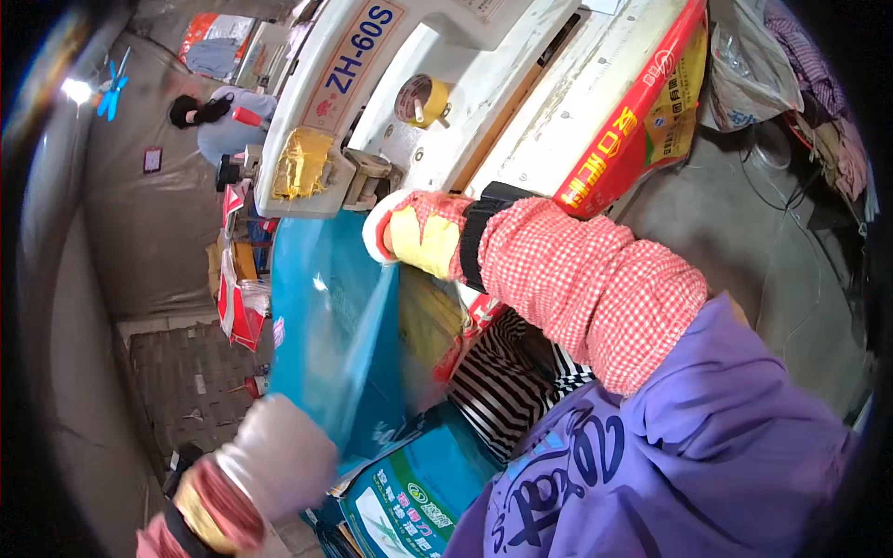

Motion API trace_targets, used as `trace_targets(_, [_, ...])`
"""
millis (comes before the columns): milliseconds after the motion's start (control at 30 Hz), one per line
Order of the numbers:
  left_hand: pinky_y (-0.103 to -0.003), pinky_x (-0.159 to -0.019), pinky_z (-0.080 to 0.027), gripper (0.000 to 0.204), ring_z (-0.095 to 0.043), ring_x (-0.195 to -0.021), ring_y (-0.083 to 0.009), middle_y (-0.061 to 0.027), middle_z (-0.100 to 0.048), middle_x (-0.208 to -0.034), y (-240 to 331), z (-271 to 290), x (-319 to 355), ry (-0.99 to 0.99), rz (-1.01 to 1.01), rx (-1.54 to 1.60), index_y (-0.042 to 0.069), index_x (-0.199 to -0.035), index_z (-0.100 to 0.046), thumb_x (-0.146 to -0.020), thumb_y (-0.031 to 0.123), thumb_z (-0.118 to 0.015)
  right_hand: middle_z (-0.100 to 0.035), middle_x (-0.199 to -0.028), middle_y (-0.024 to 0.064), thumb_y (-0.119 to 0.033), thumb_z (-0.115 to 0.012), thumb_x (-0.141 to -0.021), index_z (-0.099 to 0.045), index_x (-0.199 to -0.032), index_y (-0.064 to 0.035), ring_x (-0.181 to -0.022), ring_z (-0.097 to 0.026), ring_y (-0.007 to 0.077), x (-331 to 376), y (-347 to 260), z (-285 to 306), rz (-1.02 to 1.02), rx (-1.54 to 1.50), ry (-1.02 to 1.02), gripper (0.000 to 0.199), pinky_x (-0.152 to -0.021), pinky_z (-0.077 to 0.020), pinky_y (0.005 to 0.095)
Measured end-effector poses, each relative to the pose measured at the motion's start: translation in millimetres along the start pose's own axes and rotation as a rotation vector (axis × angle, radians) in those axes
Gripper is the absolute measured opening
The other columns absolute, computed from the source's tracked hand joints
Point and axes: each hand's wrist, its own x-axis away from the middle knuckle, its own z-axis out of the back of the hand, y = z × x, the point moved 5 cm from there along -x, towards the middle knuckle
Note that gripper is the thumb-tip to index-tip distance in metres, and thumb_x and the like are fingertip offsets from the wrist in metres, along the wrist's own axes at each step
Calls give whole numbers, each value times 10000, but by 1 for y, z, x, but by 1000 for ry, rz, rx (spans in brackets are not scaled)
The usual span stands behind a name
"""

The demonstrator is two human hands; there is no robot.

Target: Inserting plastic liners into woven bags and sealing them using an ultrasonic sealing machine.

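Observation:
A blue plastic sack (326,307) hangs below the head of a white sewing machine (321,102), its panel partly smeared by motion. My right hand (395,228), in a white glove with a yellow patch and red trim, is closed on the sack's upper edge beside the machine's metal clamp part (369,177); the fingertips are hidden. My left hand (288,456), in a whitish glove, is at the lower left beside the sack. It is blurred, so its fingers cannot be made out. Under the sack lies a stack of printed blue sacks (400,493).
A yellow tape roll (421,100) sits on the machine. Red and yellow sacking (642,121) drapes over the white table edge (558,102). At the upper right are a clear plastic bag (753,70) and bundled cloth (819,56). Another person (228,126) is at the far left.

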Motion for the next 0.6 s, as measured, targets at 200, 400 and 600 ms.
trace_targets(200, [-342, -535, -442, 172, -611, -616, -211, -25, -581, -579, 92, 38, -29, 500, -601, -226, 153, -601, -648, -703, 269, -573, -588, -694, 35, -211, -615, -701, -652, -746, -145, -678, -550, 174, 69, -111, 49, 55, 564, -157, 88, -633, -464, 324])
trace_targets(400, [-397, -602, -496, 362, -598, -666, -309, -116, -571, -677, 63, 47, -60, 718, -569, 385, 61, -716, -615, -801, 404, -540, -638, -900, 164, -237, -576, -766, -638, -950, -94, -831, -629, 287, 135, -158, 121, -72, -369, -528, 241, -725, -496, 382])
trace_targets(600, [-404, -619, -496, 320, -608, -692, -321, -129, -584, -703, 61, 32, -59, 664, -482, 395, 63, -777, -613, -806, 374, -543, -629, -889, 223, -365, -574, -773, -565, -988, 34, -806, -625, 356, 53, -82, 118, -599, -76, -184, 453, -679, -503, 419])
